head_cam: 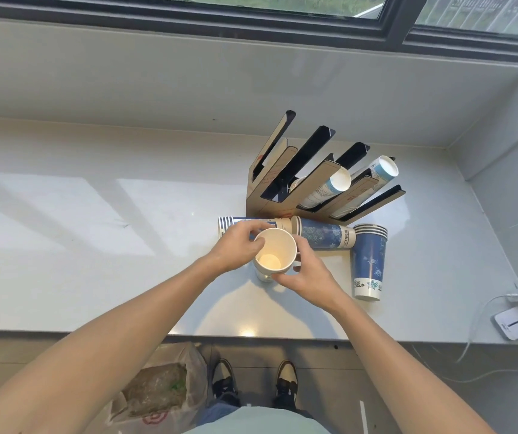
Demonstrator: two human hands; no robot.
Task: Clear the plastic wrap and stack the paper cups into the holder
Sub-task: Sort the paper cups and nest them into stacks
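At the near edge, below the bench (pixel 63 277), a plastic bag (pixel 160 389) lies on the floor beside the person's shoes. Above the pale bench surface both hands meet around an upright stack of paper cups (pixel 275 255), its open mouth facing the camera: the left hand (pixel 239 245) has its grip closed on the rim from the left, thumb over the edge, and the right hand (pixel 306 270) has its grip closed on the wall of the stack from the right and below. Just behind the hands a stack of blue patterned cups (pixel 323 234) lies on its side, with a striped stack (pixel 229 223) lying to its left. To the right another blue stack (pixel 369 261) lies with its rims pointing away. Beyond these stands the slotted holder (pixel 270 189), touching the lying cups, with two cup stacks (pixel 329 187) leaning in its right-hand slots. A white charger (pixel 516 322) sits at the far right edge.
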